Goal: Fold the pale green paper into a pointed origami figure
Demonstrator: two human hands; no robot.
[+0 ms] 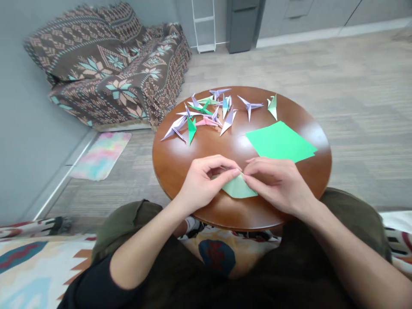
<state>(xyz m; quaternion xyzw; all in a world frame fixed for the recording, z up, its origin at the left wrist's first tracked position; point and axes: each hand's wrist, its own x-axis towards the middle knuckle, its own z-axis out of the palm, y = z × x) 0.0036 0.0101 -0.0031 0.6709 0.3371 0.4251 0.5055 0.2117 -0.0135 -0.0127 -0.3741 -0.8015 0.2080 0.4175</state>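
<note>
Though curled, fingers (228, 176) nearly tip-to-tip.

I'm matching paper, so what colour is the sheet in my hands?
The sheet is pale green, in the head view.

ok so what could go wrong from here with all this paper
The pale green folded paper is pinched between the left hand and right hand, so uneven pulling might crease it crookedly. The right hand is close to the bright green paper sheets and might nudge them. The colourful folded-paper birds lie crowded together, so lifting one could drag others along.
</note>
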